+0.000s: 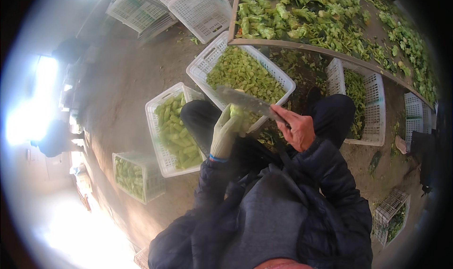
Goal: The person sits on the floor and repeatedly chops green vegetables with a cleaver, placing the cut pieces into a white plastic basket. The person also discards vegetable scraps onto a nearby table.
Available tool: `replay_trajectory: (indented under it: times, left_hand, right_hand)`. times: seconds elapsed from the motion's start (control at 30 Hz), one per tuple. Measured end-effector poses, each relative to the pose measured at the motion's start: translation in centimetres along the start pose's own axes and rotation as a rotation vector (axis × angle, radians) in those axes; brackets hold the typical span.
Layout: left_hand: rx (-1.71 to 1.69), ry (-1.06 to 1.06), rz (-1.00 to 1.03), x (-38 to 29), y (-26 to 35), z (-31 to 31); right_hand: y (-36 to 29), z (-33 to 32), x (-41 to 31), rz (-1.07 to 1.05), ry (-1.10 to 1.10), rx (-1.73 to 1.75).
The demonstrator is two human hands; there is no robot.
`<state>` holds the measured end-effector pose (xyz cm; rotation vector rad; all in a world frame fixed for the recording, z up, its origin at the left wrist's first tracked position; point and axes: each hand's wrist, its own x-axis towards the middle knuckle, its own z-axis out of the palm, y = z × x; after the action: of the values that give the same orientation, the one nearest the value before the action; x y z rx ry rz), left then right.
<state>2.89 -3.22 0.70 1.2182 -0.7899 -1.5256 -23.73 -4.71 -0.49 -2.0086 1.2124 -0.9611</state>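
Note:
My left hand [224, 134], in a pale knit glove, is closed around a light green vegetable stem [238, 114]. My bare right hand [296, 128] grips the handle of a broad-bladed knife [247, 102]. The blade is dirty and slightly blurred, and it crosses over the upper end of the stem; whether it touches cannot be told. Beneath the knife stands a white plastic crate [288, 85] holding many small green peelings [244, 71]. By my left knee, another white crate [153, 127] contains peeled green stems [178, 138].
A metal-edged table [276, 42] with leafy green tops stands ahead on the right. Under its edge is a crate of green scraps [377, 110]. A crate of stems [129, 177] sits at left, with stacked white crates [201, 11] beyond. A person's shoe [401, 144] shows at right.

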Motion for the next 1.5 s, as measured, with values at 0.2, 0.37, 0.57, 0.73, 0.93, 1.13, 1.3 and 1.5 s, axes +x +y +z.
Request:
replay_trajectory:
  times: [0.2,0.37,0.57,0.73,0.93,1.13,1.3,1.5]
  left_hand:
    - [0.164,0.038,-0.070,0.2,-0.8,-0.9]
    - [0.159,0.042,-0.036,0.0,-0.8,-0.7]
    - [0.127,-0.012,-0.073,-0.5,0.0,0.0]
    - [0.171,0.088,-0.055,-2.2,2.2,-0.1]
    - [0.283,0.371,0.300,-7.1,2.5,-7.0]
    - [0.906,0.952,0.337,-8.9,-3.5,-22.9]
    - [1.150,1.095,0.041,-7.5,-5.3,-25.6]
    - [0.678,0.695,0.261,3.9,-0.4,-17.6]
  right_hand:
    - [-2.1,-1.1,0.8,-0.074,-0.071,-0.062]
    - [-2.1,-1.3,0.6,-0.020,-0.138,-0.060]
    - [-1.7,-0.6,0.5,0.014,-0.042,0.088]
    - [-0.9,-0.3,-0.1,-0.018,-0.011,0.073]
    - [-0.1,0.5,-0.3,-0.119,-0.039,0.090]
    - [1.2,-0.8,-1.2,0.036,0.054,-0.049]
    - [3.7,-2.9,-1.9,0.197,0.082,-0.049]
    - [7.0,-3.5,-1.0,0.298,0.054,-0.024]
